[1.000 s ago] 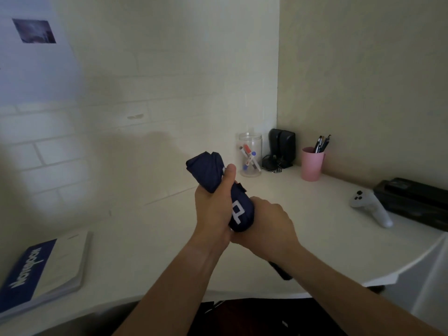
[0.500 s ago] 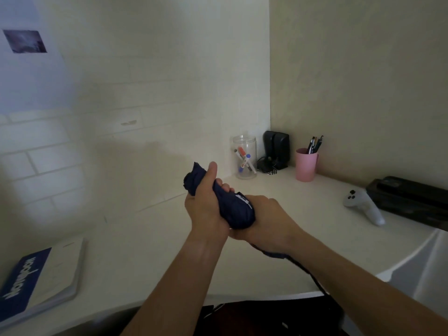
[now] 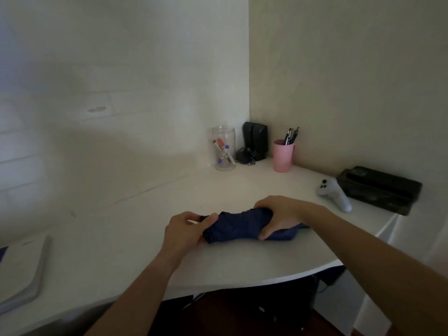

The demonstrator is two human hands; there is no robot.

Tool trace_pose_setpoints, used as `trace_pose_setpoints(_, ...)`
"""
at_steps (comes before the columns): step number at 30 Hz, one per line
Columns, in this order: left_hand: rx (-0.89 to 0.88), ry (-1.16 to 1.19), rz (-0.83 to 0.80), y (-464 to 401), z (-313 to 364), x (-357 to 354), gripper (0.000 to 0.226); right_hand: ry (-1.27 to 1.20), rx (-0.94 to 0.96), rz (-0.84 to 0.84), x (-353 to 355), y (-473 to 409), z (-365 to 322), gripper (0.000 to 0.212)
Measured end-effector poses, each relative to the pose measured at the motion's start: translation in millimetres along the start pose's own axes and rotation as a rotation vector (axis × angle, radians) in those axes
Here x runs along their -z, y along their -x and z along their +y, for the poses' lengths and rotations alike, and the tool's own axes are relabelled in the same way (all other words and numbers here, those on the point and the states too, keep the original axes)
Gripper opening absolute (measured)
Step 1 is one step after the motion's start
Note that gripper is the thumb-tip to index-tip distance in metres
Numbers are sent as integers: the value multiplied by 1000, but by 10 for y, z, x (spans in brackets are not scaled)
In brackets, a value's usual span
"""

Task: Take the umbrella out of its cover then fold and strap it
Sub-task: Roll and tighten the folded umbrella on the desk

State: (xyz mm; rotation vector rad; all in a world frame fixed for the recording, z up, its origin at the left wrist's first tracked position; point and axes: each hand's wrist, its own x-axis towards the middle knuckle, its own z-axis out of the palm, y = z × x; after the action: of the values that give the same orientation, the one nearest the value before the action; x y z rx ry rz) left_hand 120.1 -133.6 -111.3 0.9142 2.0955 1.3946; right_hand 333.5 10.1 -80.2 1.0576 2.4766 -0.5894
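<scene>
Umbrella [image 3: 242, 226] plain navy (no pattern visible); cup [image 3: 283, 156] pink; desk [image 3: 145, 238] white; controller [image 3: 335, 194] white; speaker [image 3: 255, 139] black.

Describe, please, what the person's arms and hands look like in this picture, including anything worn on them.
Both forearms are bare to the frame's edge, with no sleeves showing. The left hand and right hand wear no gloves; no watch, ring or bracelet is visible in this dim picture.

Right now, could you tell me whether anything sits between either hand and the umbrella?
Nothing visible does. The left hand pinches one end of the navy umbrella and the right hand grips the other, on the white desk.
</scene>
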Motion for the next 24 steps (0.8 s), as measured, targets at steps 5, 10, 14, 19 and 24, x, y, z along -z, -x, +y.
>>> trace_pose_setpoints(5, -63, -171, 104, -150, -75, 1, 49, -252, 130, 581, 68, 243, 489, 63)
trace_pose_setpoints(10, -131, -75, 64, -89, -158, -41, 37, -502, -108, 991, -312, 379, 883, 48)
trace_pose_setpoints(14, -117, 11, -33, -23, -149, -91, 39, -453, -78, 768, -391, 230, 803, 48)
trace_pose_setpoints(19, -193, 51, -16, 238, -105, -54, 51, -478, -73, 884, -454, 372, 771, 40)
trace_pose_setpoints(24, -357, 141, -94, 504, 564, -459, 44, -561, -54, 1044, -614, 1286, 1332, 42)
